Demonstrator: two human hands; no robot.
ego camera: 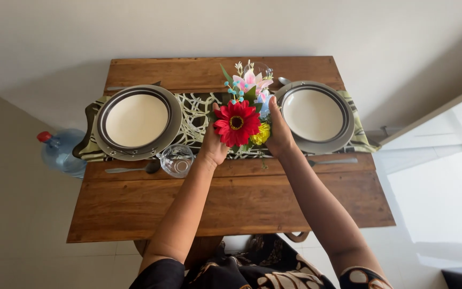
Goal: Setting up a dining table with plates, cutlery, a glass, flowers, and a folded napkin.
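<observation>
Cupping the flower bouquet (240,115) between them, both hands (213,143) (279,134) clasp its sides above the wooden worktop (231,198), between two plates (137,122) (316,116).

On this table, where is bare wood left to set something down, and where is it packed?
The near half of the table, below the spoons, is bare apart from the forearms. A thin strip runs along the far edge. The middle band is crowded: left plate, glass, flowers held between left hand and right hand, right plate.
</observation>
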